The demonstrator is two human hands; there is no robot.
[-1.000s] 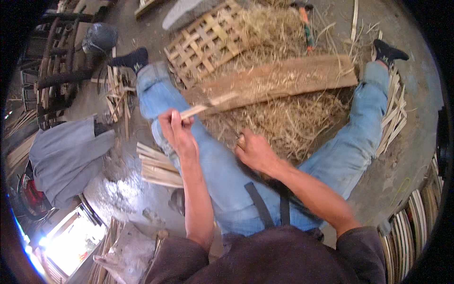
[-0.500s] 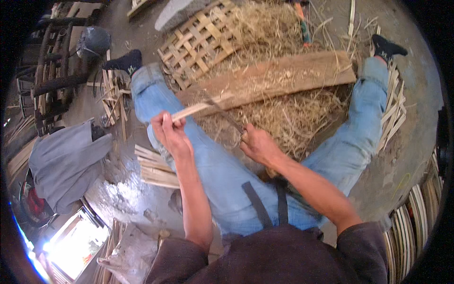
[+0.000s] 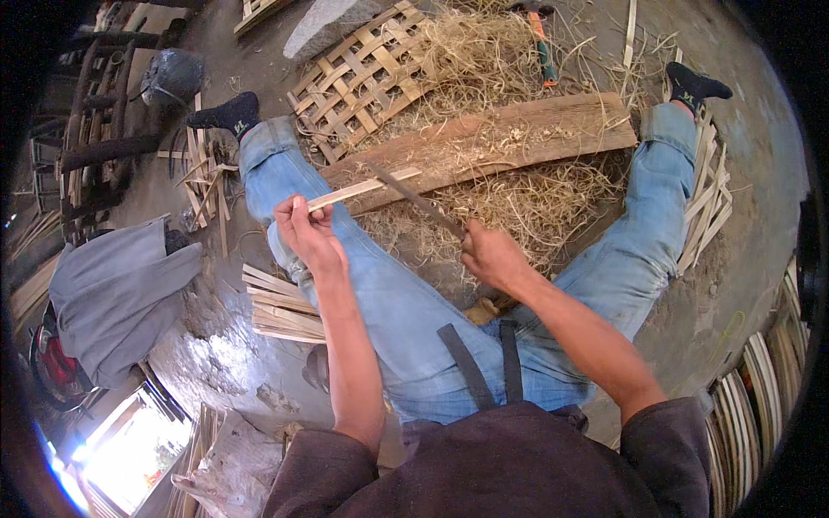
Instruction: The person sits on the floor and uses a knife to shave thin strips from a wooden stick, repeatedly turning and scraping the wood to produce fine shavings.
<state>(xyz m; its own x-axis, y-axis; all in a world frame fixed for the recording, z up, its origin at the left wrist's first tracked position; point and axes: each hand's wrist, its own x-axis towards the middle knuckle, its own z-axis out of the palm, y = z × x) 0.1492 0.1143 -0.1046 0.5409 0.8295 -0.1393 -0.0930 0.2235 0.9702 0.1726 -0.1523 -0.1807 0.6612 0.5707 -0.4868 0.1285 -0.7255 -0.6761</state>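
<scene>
My left hand (image 3: 309, 235) is closed round the near end of a pale, narrow wooden strip (image 3: 350, 192), whose far end rests over a brown board (image 3: 518, 138). In my right hand (image 3: 494, 256) is a knife with a long, dark blade (image 3: 419, 203); its handle is hidden in my fist. The blade slants up to the left, and its tip part crosses the strip near the board's left half. Curled shavings (image 3: 553, 211) lie on the board and in a heap around it, between my outstretched legs.
Beyond the board lie a woven slat panel (image 3: 367, 73), a grey stone (image 3: 328, 24) and an orange-and-green-handled tool (image 3: 544, 52). Cut strips are stacked by my left knee (image 3: 281, 306), with more strips beside my right leg (image 3: 704, 198). Grey cloth (image 3: 117, 293) hangs at left.
My right hand with the knife has moved slightly to the right, drawing the blade along the strip. My left hand has stayed nearly in place, still holding the strip.
</scene>
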